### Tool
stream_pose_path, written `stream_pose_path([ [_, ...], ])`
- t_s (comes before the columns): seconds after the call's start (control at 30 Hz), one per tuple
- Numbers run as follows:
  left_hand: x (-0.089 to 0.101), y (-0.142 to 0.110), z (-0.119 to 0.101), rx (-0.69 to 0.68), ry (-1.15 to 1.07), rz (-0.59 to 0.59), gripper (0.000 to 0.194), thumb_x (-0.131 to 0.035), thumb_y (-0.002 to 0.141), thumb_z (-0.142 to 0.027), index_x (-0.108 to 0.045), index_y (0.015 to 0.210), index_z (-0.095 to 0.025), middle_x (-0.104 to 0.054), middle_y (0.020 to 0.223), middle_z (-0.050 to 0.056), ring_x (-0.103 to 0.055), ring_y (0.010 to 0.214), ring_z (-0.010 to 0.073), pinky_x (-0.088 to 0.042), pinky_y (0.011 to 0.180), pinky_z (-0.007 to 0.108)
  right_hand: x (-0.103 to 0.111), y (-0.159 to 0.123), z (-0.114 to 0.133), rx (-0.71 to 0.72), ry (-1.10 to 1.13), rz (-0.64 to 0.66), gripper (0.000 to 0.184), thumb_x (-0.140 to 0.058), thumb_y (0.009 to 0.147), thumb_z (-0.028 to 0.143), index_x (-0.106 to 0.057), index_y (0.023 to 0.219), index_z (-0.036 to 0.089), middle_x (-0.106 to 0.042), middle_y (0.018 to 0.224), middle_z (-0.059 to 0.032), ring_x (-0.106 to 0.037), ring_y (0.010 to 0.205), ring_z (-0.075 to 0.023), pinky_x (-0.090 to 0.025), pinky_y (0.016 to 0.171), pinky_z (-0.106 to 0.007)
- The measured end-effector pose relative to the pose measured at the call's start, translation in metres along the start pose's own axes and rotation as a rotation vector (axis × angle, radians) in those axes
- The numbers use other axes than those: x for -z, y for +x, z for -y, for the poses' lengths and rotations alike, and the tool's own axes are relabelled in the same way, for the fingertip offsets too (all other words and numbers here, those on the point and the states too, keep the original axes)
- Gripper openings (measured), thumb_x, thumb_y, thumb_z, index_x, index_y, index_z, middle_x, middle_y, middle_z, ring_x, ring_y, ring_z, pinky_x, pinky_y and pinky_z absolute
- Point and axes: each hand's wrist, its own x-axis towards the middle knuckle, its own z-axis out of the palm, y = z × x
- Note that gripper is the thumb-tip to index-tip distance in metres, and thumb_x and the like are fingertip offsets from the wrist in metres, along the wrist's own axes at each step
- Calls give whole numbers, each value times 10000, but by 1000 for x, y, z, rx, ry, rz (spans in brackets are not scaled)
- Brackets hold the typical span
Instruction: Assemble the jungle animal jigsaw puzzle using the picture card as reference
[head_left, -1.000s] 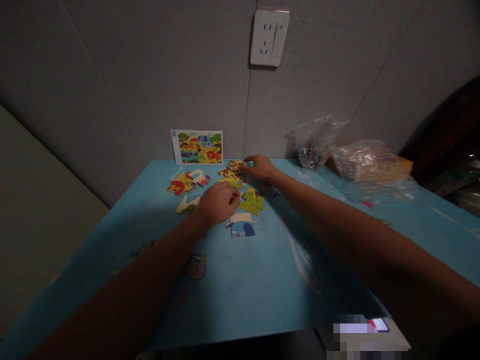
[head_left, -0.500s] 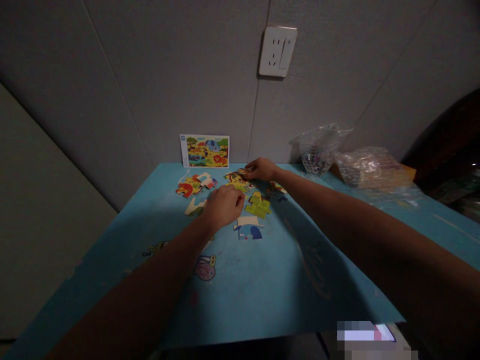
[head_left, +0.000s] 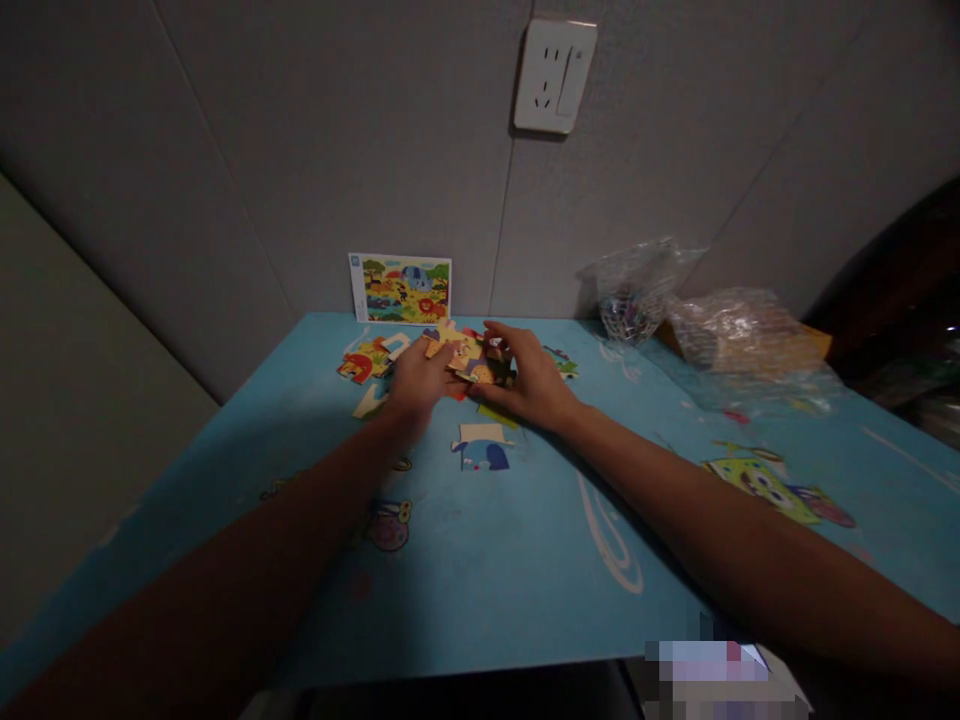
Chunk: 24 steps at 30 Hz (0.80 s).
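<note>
Both hands meet over a heap of jigsaw puzzle pieces on the blue table. My left hand (head_left: 418, 378), slightly blurred, pinches a yellow puzzle piece (head_left: 466, 348) at the heap's left side. From the right, my right hand (head_left: 534, 380) curls its thumb and fingers around several puzzle pieces (head_left: 491, 370); the hands partly hide them. In front lies a blue elephant piece (head_left: 481, 455) joined to a cream one. Lion pieces (head_left: 361, 362) and a white-and-green piece (head_left: 369, 402) lie left of my left hand. A green piece (head_left: 562, 362) shows behind my right hand.
A picture card (head_left: 403, 288) of the animal scene leans on the wall under a socket (head_left: 555, 75). At the back right are a clear plastic bag (head_left: 637, 300) and a bubble-wrapped packet (head_left: 739, 335). Cartoon figures are printed on the blue tablecloth (head_left: 525, 580).
My right hand has come nearer and opened around puzzle pieces, gathering them up. My left hand has shifted left and back, and now holds a piece. The view has tilted slightly.
</note>
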Motion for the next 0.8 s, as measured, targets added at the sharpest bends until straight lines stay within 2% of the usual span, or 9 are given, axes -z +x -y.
stream_pose_path([
  [0.13, 2, 4, -6, -53, -49, -164, 43, -499, 950, -181, -467, 935, -207, -699, 749, 8, -745, 691, 179, -623, 748, 380, 3, -2, -4, 0, -5, -29, 755, -721, 819, 428, -389, 1465, 222, -575, 1348, -157, -559, 1156, -329, -477, 967, -508],
  [0.2, 2, 4, -2, -42, -15, -85, 70, -522, 949, -230, -488, 899, -194, -699, 741, 20, -744, 707, 189, -627, 732, 378, 4, -3, -2, 45, 0, -53, 717, -698, 841, 448, -404, 1449, 206, -571, 1352, -163, -551, 1180, -323, -473, 981, -496],
  [0.3, 0, 3, 8, -37, 52, 147, 105, -634, 885, -235, -569, 873, -154, -708, 752, 41, -733, 708, 187, -632, 710, 347, 5, -1, 3, 112, 13, -68, 705, -699, 845, 464, -413, 1433, 198, -564, 1356, -165, -528, 1230, -313, -459, 1024, -483],
  [0.37, -1, 1, 11, -50, 93, 198, 122, -684, 837, -193, -608, 916, -137, -719, 775, 52, -727, 692, 184, -633, 684, 331, 5, 0, 4, 123, 15, -55, 711, -703, 844, 461, -406, 1437, 204, -551, 1368, -166, -511, 1262, -308, -448, 1051, -482],
  [0.5, 1, 0, 2, -80, 55, 7, 105, -635, 878, -199, -589, 958, -150, -717, 810, 56, -729, 660, 183, -628, 663, 337, 6, 1, 1, 85, 13, -7, 675, -682, 862, 431, -410, 1442, 219, -545, 1367, -163, -520, 1256, -305, -474, 1030, -488],
  [0.57, 3, 0, -5, -62, 28, -124, 127, -592, 922, -255, -552, 1020, -185, -719, 856, 53, -743, 688, 199, -626, 662, 363, 7, 0, 0, 79, 5, -30, 638, -680, 862, 401, -438, 1423, 214, -566, 1330, -162, -538, 1230, -304, -480, 1021, -493],
  [0.63, 4, 0, -10, -20, 19, -190, 146, -548, 955, -286, -522, 1080, -214, -725, 906, 56, -751, 725, 210, -625, 677, 390, 8, 0, 1, 72, -5, -71, 606, -676, 864, 385, -466, 1405, 213, -580, 1307, -162, -545, 1222, -304, -477, 1025, -500],
  [0.7, 2, -2, -9, 40, -13, -118, 132, -499, 983, -281, -535, 1077, -194, -729, 908, 75, -749, 738, 207, -623, 724, 409, 8, 0, 3, 62, -9, -97, 572, -661, 876, 394, -494, 1394, 217, -582, 1313, -161, -546, 1232, -302, -472, 1036, -506],
  [0.8, -4, -8, -4, 200, -114, 213, 236, -424, 1020, -307, -579, 1073, -137, -732, 906, 128, -745, 768, 220, -606, 814, 468, 6, 0, 8, 89, -2, -47, 487, -591, 927, 399, -549, 1375, 214, -564, 1376, -166, -532, 1281, -292, -456, 1067, -507],
])
